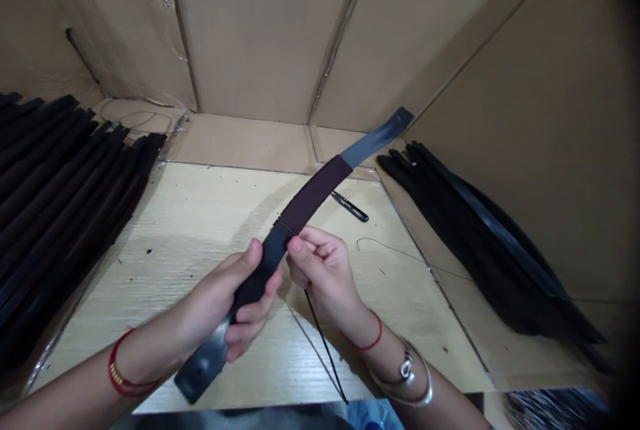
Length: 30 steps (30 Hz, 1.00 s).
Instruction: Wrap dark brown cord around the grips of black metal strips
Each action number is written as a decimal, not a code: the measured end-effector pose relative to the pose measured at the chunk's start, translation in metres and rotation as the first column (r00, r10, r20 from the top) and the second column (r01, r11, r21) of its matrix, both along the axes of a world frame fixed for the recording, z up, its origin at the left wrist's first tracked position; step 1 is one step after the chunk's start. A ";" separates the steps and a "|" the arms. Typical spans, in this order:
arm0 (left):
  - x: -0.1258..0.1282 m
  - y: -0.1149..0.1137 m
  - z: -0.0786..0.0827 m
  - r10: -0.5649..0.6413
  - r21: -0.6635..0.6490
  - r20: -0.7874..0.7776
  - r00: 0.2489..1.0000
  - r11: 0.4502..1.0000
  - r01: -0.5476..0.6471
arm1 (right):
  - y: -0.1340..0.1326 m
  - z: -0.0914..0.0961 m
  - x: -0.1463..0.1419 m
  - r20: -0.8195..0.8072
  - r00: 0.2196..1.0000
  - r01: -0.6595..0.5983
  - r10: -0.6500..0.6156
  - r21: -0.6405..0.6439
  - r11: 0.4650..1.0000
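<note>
A flat, slightly curved black strip (pixel 370 147) with a hole near each end runs diagonally above the table. A dark maroon covering (pixel 320 191) encloses part of its upper half, and a few turns of cord lie around the covering's lower edge. My left hand (pixel 245 297) grips the strip's lower half, thumb along one edge and fingers underneath. Just below the covering, my right hand (pixel 323 270) is closed in a pinch on a thin black cord (pixel 325 343), which hangs from it towards the table's front edge. The pinched stretch is mostly hidden by the fingers.
Small black thread snips (pixel 350 207) lie on the pale table (pixel 200 217) behind the strip. Many dark strips (pixel 60 190) are piled at the left, and a dark bundle (pixel 480 237) lies at the right. Cardboard walls (pixel 260 30) enclose the back and sides. A loose thread (pixel 395 250) trails right.
</note>
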<state>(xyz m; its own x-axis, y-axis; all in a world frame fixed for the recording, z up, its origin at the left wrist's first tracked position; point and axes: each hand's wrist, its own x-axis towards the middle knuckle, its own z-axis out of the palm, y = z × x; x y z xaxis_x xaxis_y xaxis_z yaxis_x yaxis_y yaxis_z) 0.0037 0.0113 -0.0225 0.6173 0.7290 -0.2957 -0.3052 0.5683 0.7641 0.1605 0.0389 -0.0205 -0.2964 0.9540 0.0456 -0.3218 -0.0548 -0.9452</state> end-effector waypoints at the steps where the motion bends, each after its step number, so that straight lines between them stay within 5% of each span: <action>1: -0.001 0.003 0.001 -0.054 -0.013 0.058 0.997 0.998 0.055 | -0.001 0.001 0.000 -0.021 0.999 -0.028 0.028 0.000 1.000; 3: -0.003 0.009 0.002 -0.060 0.075 0.012 0.998 0.995 0.059 | -0.002 0.003 0.001 -0.020 0.999 -0.025 0.026 0.025 0.999; 5: -0.005 0.013 0.002 0.076 0.210 -0.131 0.988 0.976 -0.047 | -0.003 0.004 0.002 0.020 1.000 0.020 -0.022 0.065 0.998; 7: -0.006 0.013 0.002 0.147 0.185 -0.197 0.969 0.977 -0.111 | -0.004 0.005 0.003 0.020 1.000 -0.001 0.000 0.045 0.999; 10: -0.003 0.007 -0.001 -0.093 -0.087 -0.038 0.995 0.992 0.089 | -0.005 0.006 0.003 -0.047 0.984 -0.174 0.172 -0.029 0.984; 12: 0.001 0.004 -0.005 -0.206 -0.097 0.038 0.978 0.973 0.209 | -0.006 0.007 0.001 -0.046 0.984 -0.176 0.174 -0.048 0.983; 14: 0.003 0.002 -0.006 -0.035 0.081 -0.133 0.991 0.996 0.046 | -0.006 0.008 -0.001 0.005 0.999 -0.048 0.048 -0.034 0.998; 16: 0.003 0.002 -0.004 0.235 0.262 -0.285 0.929 0.952 -0.160 | -0.006 0.009 -0.002 0.027 0.999 0.040 -0.041 0.008 0.999; 17: 0.002 0.002 -0.003 0.262 0.262 -0.286 0.922 0.947 -0.188 | -0.005 0.009 -0.002 0.021 1.000 0.020 -0.020 0.019 1.000; 20: -0.001 0.003 0.002 -0.087 -0.046 0.085 0.993 0.995 0.091 | -0.004 0.010 0.000 -0.022 0.984 -0.176 0.177 0.030 0.984; 23: -0.002 0.003 0.000 -0.264 -0.160 0.523 0.811 0.904 0.397 | -0.005 0.012 0.000 -0.006 0.985 -0.175 0.175 0.014 0.984; 25: -0.001 0.004 -0.002 -0.257 -0.173 0.588 0.766 0.886 0.430 | -0.007 0.012 0.000 0.018 0.995 -0.096 0.095 0.006 0.995; 30: -0.002 0.005 0.001 -0.232 -0.133 0.433 0.871 0.939 0.316 | -0.007 0.012 0.000 0.085 0.983 -0.166 0.164 0.018 0.986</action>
<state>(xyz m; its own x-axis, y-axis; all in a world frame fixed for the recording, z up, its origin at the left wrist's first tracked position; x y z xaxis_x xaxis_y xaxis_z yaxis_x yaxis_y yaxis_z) 0.0017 0.0166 -0.0213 0.8793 0.4671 -0.0930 -0.3736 0.7976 0.4736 0.1610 0.0316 -0.0090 -0.4535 0.8905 0.0372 -0.2310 -0.0771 -0.9699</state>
